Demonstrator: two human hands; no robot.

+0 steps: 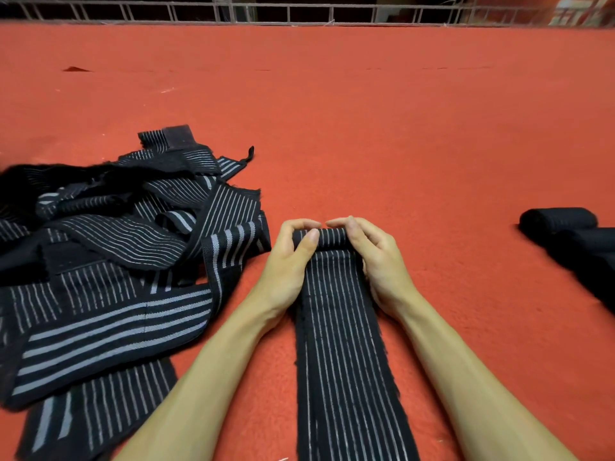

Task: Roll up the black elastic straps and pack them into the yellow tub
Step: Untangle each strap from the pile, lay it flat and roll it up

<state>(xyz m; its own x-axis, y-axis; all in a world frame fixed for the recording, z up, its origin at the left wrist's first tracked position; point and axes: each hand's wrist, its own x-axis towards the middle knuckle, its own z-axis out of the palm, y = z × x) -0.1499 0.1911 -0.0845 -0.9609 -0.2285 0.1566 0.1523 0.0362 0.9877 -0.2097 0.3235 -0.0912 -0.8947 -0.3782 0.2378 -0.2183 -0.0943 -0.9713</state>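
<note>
Red felt, left hand, right hand pinching strap

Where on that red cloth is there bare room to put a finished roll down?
The widest bare stretch of red cloth runs from the half-rolled strap to the far railing. Another lies between the right hand and the finished rolls. The left is crowded: a pile of loose straps reaches almost to the left hand.
</note>
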